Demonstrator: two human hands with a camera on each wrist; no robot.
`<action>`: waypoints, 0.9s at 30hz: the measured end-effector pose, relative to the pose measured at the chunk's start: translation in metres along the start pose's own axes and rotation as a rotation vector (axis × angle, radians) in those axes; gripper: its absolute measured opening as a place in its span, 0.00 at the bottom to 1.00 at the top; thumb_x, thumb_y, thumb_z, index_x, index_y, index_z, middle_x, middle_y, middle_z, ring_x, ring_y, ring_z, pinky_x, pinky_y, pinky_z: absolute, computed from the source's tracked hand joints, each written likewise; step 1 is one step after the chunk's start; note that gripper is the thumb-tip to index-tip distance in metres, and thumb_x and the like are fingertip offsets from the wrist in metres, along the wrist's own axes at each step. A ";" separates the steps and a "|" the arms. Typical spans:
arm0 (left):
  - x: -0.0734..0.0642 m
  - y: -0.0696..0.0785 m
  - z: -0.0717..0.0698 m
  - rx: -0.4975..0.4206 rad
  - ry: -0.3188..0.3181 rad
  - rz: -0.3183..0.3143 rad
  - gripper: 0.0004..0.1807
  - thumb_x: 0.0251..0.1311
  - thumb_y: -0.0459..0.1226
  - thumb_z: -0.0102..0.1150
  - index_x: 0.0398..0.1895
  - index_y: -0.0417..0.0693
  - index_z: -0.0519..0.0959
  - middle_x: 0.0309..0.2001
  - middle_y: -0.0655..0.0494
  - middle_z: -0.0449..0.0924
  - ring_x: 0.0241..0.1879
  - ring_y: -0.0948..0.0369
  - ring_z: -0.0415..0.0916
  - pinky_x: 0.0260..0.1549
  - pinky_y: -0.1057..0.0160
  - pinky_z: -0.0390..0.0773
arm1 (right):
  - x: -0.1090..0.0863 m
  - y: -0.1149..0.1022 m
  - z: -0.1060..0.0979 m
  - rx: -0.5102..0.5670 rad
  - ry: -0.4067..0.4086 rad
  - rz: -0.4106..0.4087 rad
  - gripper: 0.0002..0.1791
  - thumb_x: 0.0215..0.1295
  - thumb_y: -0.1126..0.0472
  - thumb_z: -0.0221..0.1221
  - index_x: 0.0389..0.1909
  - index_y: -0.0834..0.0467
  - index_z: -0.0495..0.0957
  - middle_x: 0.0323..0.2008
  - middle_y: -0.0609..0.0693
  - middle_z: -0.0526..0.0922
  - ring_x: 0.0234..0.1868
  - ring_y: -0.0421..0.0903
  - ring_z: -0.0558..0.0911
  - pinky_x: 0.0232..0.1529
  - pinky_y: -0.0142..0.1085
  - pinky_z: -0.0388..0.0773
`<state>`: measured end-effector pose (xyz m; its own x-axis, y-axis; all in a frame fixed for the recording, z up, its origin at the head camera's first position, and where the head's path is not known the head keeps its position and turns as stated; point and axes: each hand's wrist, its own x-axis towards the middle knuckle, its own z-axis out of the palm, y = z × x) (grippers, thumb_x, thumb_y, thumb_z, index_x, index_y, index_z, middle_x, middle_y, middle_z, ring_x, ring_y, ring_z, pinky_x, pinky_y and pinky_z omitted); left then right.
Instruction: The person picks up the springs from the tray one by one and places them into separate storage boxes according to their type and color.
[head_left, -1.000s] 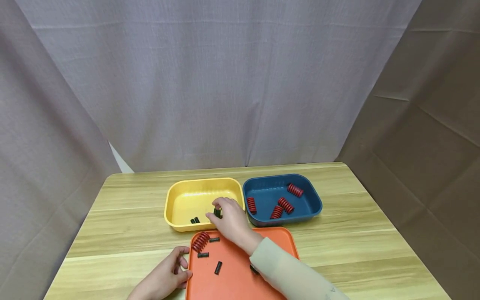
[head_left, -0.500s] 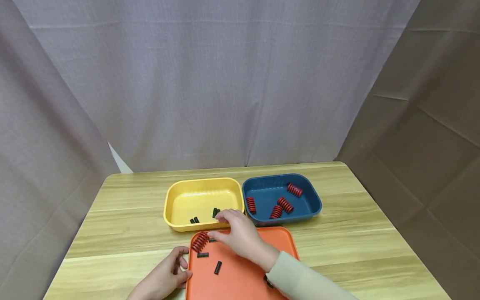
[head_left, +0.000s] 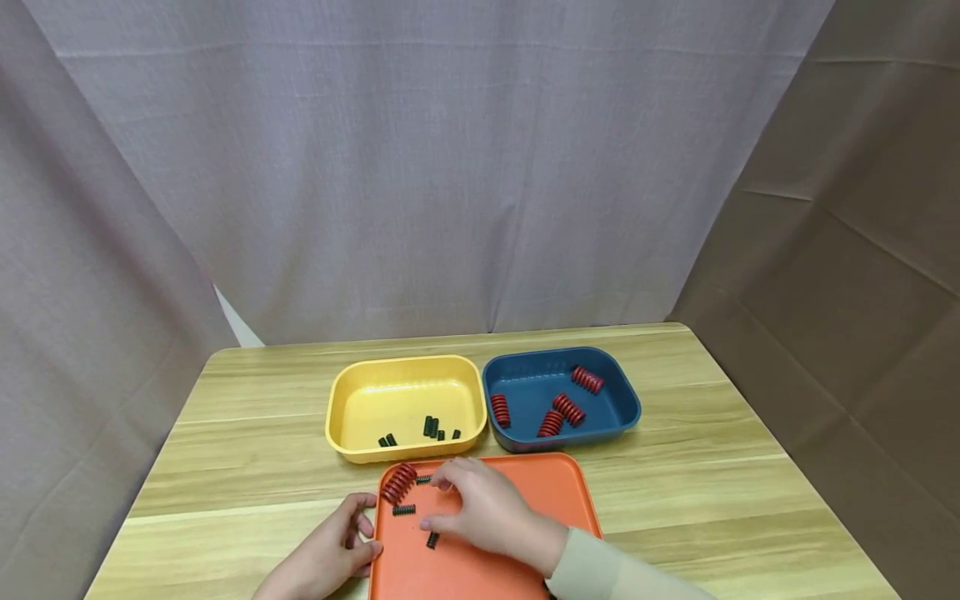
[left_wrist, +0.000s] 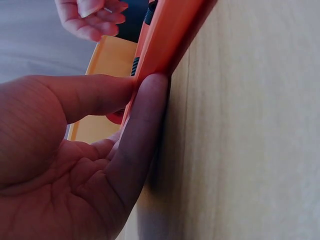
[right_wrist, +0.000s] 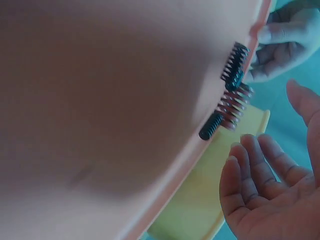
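Note:
My left hand (head_left: 330,546) pinches the left rim of the orange tray (head_left: 480,575) between thumb and fingers, as the left wrist view shows up close. Above the tray is my right hand (head_left: 495,510), fingers and thumb spread apart with nothing between them. Its thumb tip is close to a small dark spring (head_left: 432,540). At the tray's far left corner lies a large red spring (head_left: 399,483), beside two more small dark springs (head_left: 404,510). The right sleeve partly hides another dark piece at the tray's right side.
Behind the tray a yellow bin (head_left: 375,404) holds several small dark springs (head_left: 431,427). Right beside it, a blue bin (head_left: 525,382) contains several red springs (head_left: 568,408). Grey curtains (head_left: 375,167) hang behind the wooden table (head_left: 712,475).
My right hand has let go of a dark spring in the yellow bin and come back over the orange tray. The left hand has stayed at the tray's rim.

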<state>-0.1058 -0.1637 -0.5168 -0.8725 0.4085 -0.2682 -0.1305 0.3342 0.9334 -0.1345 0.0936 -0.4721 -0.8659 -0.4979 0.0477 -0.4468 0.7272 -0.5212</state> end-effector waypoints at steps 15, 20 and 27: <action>0.000 0.001 0.000 -0.003 -0.001 0.006 0.31 0.61 0.31 0.62 0.62 0.34 0.59 0.38 0.48 0.65 0.30 0.58 0.69 0.24 0.62 0.79 | -0.001 0.001 0.012 -0.016 -0.142 -0.033 0.22 0.46 0.39 0.72 0.33 0.47 0.77 0.28 0.37 0.71 0.29 0.34 0.68 0.29 0.29 0.68; -0.001 0.001 0.001 0.015 0.003 0.026 0.29 0.61 0.32 0.62 0.61 0.35 0.60 0.38 0.48 0.66 0.29 0.60 0.69 0.23 0.63 0.79 | -0.002 0.001 0.016 -0.066 -0.168 -0.030 0.21 0.46 0.39 0.72 0.32 0.47 0.77 0.27 0.36 0.70 0.28 0.34 0.67 0.28 0.29 0.67; 0.000 0.001 0.000 0.018 0.002 0.015 0.29 0.61 0.32 0.62 0.61 0.35 0.60 0.38 0.49 0.66 0.29 0.60 0.69 0.23 0.64 0.78 | -0.002 0.000 0.019 -0.106 -0.161 -0.024 0.19 0.48 0.40 0.72 0.31 0.47 0.77 0.27 0.35 0.70 0.28 0.34 0.67 0.28 0.30 0.68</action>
<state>-0.1055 -0.1631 -0.5160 -0.8752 0.4116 -0.2540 -0.1090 0.3438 0.9327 -0.1286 0.0851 -0.4887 -0.8116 -0.5784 -0.0827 -0.4952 0.7560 -0.4281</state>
